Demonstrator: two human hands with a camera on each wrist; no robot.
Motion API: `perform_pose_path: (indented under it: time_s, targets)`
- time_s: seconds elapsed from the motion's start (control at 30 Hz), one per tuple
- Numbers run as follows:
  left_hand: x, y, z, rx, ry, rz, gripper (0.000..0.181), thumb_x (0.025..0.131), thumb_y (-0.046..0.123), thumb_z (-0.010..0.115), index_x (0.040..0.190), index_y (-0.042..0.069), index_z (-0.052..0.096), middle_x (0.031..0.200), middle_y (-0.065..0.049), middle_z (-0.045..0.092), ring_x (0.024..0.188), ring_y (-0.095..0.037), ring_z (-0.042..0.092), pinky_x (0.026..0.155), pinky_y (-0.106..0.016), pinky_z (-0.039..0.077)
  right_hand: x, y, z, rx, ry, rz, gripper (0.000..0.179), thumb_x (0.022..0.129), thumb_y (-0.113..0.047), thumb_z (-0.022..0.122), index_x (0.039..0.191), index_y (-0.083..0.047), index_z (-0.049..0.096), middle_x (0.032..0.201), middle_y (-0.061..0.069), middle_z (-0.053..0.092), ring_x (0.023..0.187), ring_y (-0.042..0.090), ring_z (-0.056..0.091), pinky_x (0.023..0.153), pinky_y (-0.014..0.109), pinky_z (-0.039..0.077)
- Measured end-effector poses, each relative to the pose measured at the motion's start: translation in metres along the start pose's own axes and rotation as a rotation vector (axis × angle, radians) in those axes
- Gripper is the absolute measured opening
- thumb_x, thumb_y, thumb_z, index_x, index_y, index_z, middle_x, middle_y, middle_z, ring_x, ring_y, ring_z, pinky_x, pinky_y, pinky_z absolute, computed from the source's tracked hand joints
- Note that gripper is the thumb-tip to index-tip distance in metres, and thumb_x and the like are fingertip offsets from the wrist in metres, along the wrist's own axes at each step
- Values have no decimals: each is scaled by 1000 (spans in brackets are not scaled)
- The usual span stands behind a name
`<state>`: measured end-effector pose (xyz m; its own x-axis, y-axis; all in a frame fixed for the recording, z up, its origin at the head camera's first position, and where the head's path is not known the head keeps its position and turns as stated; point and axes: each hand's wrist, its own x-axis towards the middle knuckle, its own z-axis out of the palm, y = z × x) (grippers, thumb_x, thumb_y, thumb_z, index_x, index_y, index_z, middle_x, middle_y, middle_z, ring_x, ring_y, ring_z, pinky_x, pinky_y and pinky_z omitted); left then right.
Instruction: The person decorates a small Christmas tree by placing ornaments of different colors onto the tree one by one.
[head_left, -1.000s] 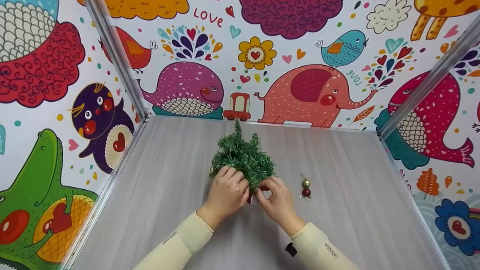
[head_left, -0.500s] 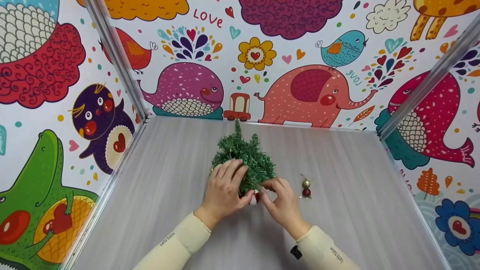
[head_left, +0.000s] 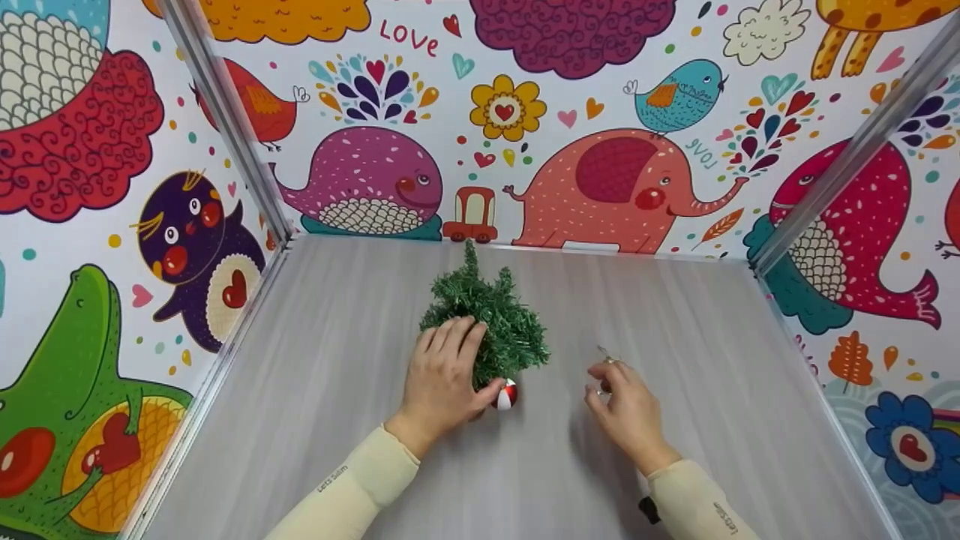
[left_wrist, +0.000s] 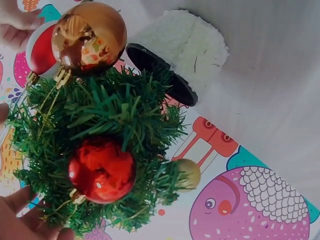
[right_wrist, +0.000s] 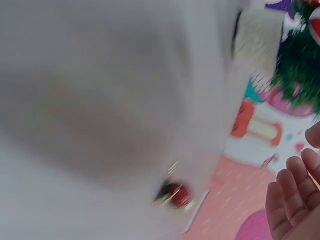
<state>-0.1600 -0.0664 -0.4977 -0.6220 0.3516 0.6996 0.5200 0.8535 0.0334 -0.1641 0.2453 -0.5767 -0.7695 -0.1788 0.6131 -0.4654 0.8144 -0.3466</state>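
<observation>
A small green Christmas tree (head_left: 495,322) stands mid-table in a white fuzzy pot (left_wrist: 185,45) with a black rim. My left hand (head_left: 446,371) rests its spread fingers on the tree's near left side, the thumb close to a red and white ball (head_left: 507,395). In the left wrist view a shiny gold ball (left_wrist: 90,37), a red ball (left_wrist: 102,170) and a smaller gold ball (left_wrist: 187,175) hang on the branches. My right hand (head_left: 630,412), fingers loosely bent, hovers over the loose ornaments; a red one (right_wrist: 179,194) with gold bits shows apart from the fingers in the right wrist view.
The grey wood-grain table (head_left: 337,337) is enclosed by cartoon-printed walls (head_left: 360,75) at the back and both sides. Metal corner posts (head_left: 232,120) stand where the walls meet.
My right hand has left the red and white ball and moved right to the loose ornaments. The left hand's pinching fingers have spread over the tree, and the ball now shows below the branches.
</observation>
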Motion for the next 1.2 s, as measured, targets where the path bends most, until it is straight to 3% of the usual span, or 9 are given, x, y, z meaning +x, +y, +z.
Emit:
perform_pose_path:
  time_s: [0.27, 0.43, 0.6, 0.87, 1.2]
  targets:
    - [1, 0, 1, -15, -5, -10, 82, 72, 63, 77, 128, 6, 59, 126, -13, 60, 116, -31, 56, 97, -47, 44, -17, 38, -12, -70, -71, 181, 28, 77, -9, 80, 102, -10, 69, 95, 3, 65, 82, 23, 64, 60, 43, 51]
    - [2, 0, 1, -2, -9, -3, 79, 75, 62, 74, 127, 6, 60, 124, -14, 61, 115, -31, 56, 97, -47, 44, -19, 51, -15, -95, -161, 225, 30, 79, -11, 77, 107, -8, 68, 100, 7, 66, 87, 26, 64, 65, 46, 52]
    - [3, 0, 0, -1, -8, -1, 77, 77, 62, 72, 128, 5, 60, 124, -13, 61, 115, -31, 56, 97, -46, 44, -14, 60, -15, -65, -217, 195, 31, 81, -5, 76, 111, -10, 69, 106, 7, 65, 91, 27, 65, 70, 47, 53]
    - [1, 0, -1, 0, -25, -7, 76, 77, 60, 73, 128, 5, 60, 125, -13, 61, 114, -31, 56, 97, -47, 43, -6, 68, -10, -63, -250, 82, 30, 84, 1, 72, 110, -12, 72, 107, 3, 65, 91, 26, 66, 67, 46, 54]
    - [1, -1, -1, -13, -42, -1, 75, 77, 57, 75, 128, 5, 60, 126, -14, 60, 116, -31, 55, 99, -47, 43, -4, 70, 3, -88, -309, 47, 25, 85, -5, 75, 109, -12, 72, 109, 3, 65, 95, 29, 67, 70, 50, 55]
